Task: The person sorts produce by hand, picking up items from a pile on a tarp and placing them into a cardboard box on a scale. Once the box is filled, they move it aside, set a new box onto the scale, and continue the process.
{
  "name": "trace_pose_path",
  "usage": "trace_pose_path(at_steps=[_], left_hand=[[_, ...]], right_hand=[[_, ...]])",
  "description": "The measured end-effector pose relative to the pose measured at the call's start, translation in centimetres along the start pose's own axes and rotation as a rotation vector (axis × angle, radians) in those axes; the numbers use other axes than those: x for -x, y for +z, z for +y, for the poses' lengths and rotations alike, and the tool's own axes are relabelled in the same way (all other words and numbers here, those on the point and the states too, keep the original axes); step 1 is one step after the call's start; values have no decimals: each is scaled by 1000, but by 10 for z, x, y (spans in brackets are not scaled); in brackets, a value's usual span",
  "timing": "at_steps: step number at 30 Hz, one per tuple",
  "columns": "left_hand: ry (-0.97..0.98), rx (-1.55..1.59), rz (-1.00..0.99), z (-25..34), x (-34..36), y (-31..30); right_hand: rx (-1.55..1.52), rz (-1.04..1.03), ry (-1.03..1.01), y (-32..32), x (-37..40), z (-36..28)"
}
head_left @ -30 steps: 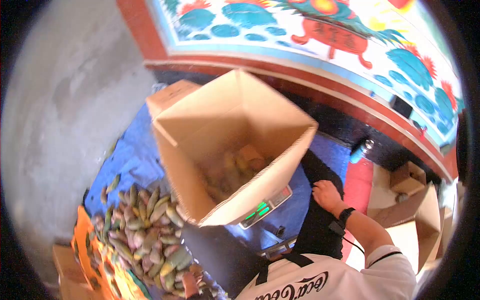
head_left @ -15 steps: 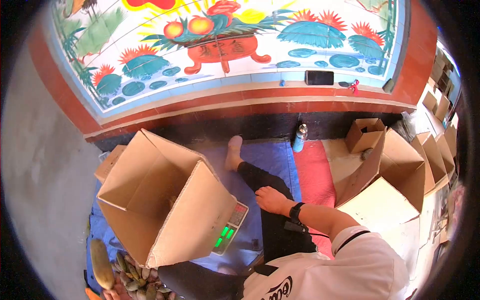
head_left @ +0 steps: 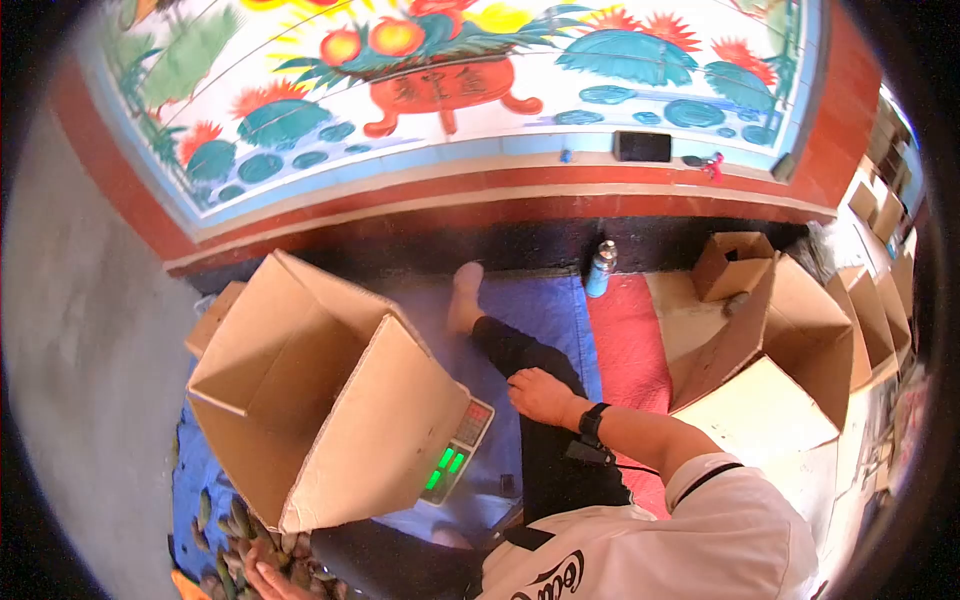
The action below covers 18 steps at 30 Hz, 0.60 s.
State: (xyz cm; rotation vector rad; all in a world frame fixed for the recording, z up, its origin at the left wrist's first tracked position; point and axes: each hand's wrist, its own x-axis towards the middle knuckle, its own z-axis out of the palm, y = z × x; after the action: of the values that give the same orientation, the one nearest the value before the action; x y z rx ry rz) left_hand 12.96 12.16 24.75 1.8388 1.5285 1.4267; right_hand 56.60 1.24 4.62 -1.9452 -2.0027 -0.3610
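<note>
My right hand (head_left: 545, 398) rests on my bent right knee, fingers laid over the black trouser leg and holding nothing. At the lower left edge, my left hand (head_left: 270, 577) is partly cut off, its visible fingers stretched out over a pile of small greenish-brown elongated vegetables (head_left: 236, 522). No held object shows in it. Just above it stands a large open cardboard box (head_left: 375, 440) on a digital scale (head_left: 468, 425) with green lit digits. The bottom of the box is hidden from me.
A blue sheet (head_left: 545, 300) and a red mat (head_left: 628, 340) cover the floor. A blue bottle (head_left: 601, 270) stands by the tiled wall, with a phone (head_left: 643, 147) on the ledge. More open cardboard boxes (head_left: 760, 395) are at right. An orange object (head_left: 187, 585) lies lower left.
The long yellowish-green gourd beside my left hand is no longer in view. My left hand has shifted right and up over the pile. My right hand stays on the knee.
</note>
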Motion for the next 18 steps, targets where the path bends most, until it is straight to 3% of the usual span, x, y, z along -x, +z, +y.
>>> trace_pose_path(at_steps=[1,3,5,7,16,18], left_hand=[[-121,63,-38,8,7,2],[-164,253,7,-67,12,3],[-482,356,-4,-68,25,-2],[-513,286,-21,-86,36,-8],[-682,-270,-175,-290,156,-34],[64,-1035,-834,-317,189,-39]], right_hand=[[5,-1,-14,0,-2,0],[-36,-8,-42,-1,-3,2],[-86,-34,23,-1,-1,2],[-137,-72,80,7,1,4],[-143,-79,23,2,-5,1],[-85,-14,13,4,-6,2]])
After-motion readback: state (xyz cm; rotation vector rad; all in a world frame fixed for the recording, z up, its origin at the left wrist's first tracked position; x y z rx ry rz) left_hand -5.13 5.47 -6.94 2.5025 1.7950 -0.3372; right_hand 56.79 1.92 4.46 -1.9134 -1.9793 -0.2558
